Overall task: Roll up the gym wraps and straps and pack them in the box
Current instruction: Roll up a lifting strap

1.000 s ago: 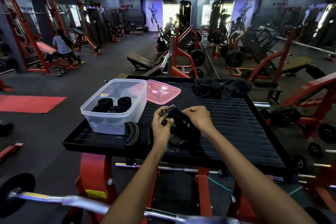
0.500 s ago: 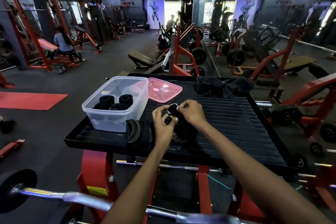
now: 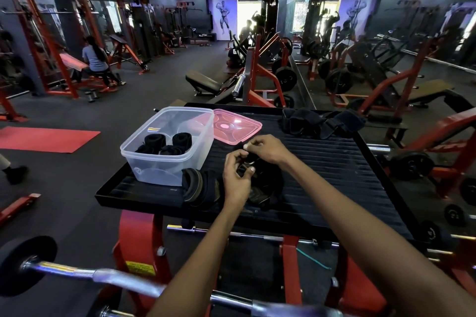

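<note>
Both hands work one black gym strap (image 3: 262, 180) lying on the ribbed black metal table (image 3: 334, 167): the left hand (image 3: 235, 179) curls its grip around the strap's near part, and the right hand (image 3: 268, 148) pinches its upper end between thumb and fingers. Just left lies a black wrap with a tan edge (image 3: 198, 186). Beyond it stands the clear plastic box (image 3: 167, 159) holding rolled black wraps (image 3: 164, 143), with a pink lid (image 3: 235, 127) beside it. More loose black straps (image 3: 316, 121) sit at the table's far edge.
</note>
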Demonstrator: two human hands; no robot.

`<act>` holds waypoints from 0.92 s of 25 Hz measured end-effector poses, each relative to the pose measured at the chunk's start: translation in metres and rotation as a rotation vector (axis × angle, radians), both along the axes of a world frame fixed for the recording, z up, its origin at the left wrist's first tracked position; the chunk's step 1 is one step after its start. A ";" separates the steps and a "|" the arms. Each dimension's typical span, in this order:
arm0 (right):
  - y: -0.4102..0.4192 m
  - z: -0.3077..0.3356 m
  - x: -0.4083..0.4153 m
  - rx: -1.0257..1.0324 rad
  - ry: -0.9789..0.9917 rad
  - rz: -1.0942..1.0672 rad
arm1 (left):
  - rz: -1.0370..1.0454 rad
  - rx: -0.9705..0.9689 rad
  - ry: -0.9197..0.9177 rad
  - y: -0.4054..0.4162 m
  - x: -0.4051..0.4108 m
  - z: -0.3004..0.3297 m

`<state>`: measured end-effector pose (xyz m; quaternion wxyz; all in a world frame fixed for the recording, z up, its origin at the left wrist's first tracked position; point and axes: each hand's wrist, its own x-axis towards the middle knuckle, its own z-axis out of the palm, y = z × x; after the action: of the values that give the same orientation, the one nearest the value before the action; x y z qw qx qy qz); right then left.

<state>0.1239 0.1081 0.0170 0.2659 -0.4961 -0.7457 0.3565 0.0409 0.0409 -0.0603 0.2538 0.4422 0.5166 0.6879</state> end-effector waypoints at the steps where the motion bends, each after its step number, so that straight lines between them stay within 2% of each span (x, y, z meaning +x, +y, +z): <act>1: 0.003 0.000 0.000 -0.023 0.069 0.011 | 0.011 -0.011 -0.012 0.000 0.000 0.001; 4: 0.005 0.001 0.005 -0.127 0.371 -0.050 | 0.050 -0.087 -0.098 0.005 -0.002 -0.001; 6: 0.003 0.004 0.005 -0.182 0.485 -0.050 | 0.017 -0.195 -0.130 0.011 -0.005 -0.007; 9: -0.001 0.019 0.010 -0.234 0.681 -0.052 | -0.015 -0.291 -0.083 0.013 -0.008 -0.012; 13: 0.000 0.029 0.036 -0.250 0.982 -0.201 | 0.072 -0.291 0.035 0.012 -0.004 -0.010; 15: -0.008 0.017 0.047 -0.397 0.931 -0.196 | 0.110 -0.321 0.033 0.012 -0.004 -0.011; 18: -0.016 0.001 0.058 -0.578 0.769 -0.204 | 0.084 -0.355 -0.066 0.014 -0.008 -0.017; 20: -0.020 -0.002 0.062 -0.587 0.743 -0.214 | 0.055 -0.396 -0.097 0.016 -0.010 -0.020; 23: -0.026 -0.011 0.066 -0.573 0.724 -0.212 | 0.016 -0.443 -0.253 0.015 -0.009 -0.013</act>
<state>0.1902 0.0824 0.0065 0.3960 -0.4665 -0.4218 0.6690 0.0322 0.0560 -0.0737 0.4016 0.2820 0.6222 0.6099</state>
